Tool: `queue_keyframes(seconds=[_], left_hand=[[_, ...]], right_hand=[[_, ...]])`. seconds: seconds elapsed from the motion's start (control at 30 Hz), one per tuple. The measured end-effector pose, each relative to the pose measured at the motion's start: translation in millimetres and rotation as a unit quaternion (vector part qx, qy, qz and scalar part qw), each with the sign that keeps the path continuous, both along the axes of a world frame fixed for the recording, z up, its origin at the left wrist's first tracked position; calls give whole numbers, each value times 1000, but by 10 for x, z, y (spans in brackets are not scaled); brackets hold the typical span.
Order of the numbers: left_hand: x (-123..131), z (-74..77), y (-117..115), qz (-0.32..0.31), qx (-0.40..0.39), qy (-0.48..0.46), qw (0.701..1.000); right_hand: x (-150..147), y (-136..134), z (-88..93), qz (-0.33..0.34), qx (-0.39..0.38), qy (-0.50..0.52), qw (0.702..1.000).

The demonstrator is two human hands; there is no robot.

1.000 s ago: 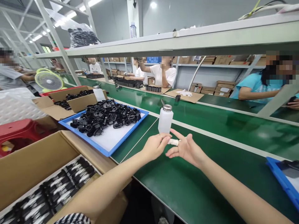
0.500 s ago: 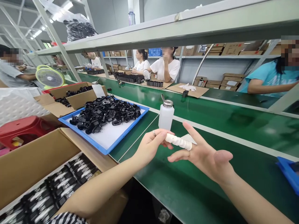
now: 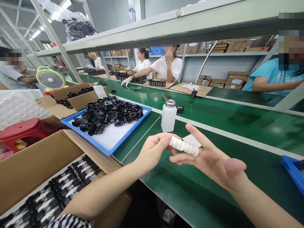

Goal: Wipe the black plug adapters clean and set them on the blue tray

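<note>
A white, wrinkled finger cover [image 3: 184,146] sits around one finger of my right hand [image 3: 213,156]. The other fingers of that hand are spread, palm turned up, and it holds nothing. My left hand [image 3: 152,148], a ring on one finger, pinches the tip end of the cover between thumb and fingers. Just behind my hands stands a white plastic bottle [image 3: 168,117] with a metal top, its lid flipped up. A flat white piece [image 3: 193,140] lies on the green bench [image 3: 175,186], partly hidden behind the covered finger.
A blue-rimmed tray [image 3: 106,151] of black plug parts lies left, beyond an open carton [image 3: 45,155] of packed parts. Another blue tray [image 3: 293,172] is at the right edge. Small black parts [image 3: 180,109] sit on the green belt [image 3: 213,110]. Several people sit across it.
Across the belt, a person's gloved hand has reached out over it. A black part has come into view behind the bottle. My hands have shifted slightly, the left still pinching the cover.
</note>
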State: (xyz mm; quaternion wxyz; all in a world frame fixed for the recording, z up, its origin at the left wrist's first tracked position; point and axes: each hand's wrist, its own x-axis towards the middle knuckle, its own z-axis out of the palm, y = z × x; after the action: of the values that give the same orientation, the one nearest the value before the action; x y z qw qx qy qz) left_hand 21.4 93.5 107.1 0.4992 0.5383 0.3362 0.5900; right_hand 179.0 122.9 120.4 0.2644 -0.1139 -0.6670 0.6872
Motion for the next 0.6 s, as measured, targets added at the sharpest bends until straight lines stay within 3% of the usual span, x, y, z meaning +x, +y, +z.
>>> queue_keyframes(seconds=[0.1,0.23,0.33,0.5,0.6], left_hand=[[0,-38,48,4,-6,-6,1000],[-13,-183,222,24,-45,-14,999],[-36,-327,372,57,-98,-28,993],[-87,-479,507,43,-176,-49,982],[-85,-519,535,20,-207,-38,977]], right_hand=[[-24,14,-13,-92,-15,-18,996],[-78,148,-100,-270,-69,-46,959],[-87,308,-227,-333,-81,-17,939],[2,693,-446,-423,-6,-68,904],[105,1115,-534,-504,112,-229,825]])
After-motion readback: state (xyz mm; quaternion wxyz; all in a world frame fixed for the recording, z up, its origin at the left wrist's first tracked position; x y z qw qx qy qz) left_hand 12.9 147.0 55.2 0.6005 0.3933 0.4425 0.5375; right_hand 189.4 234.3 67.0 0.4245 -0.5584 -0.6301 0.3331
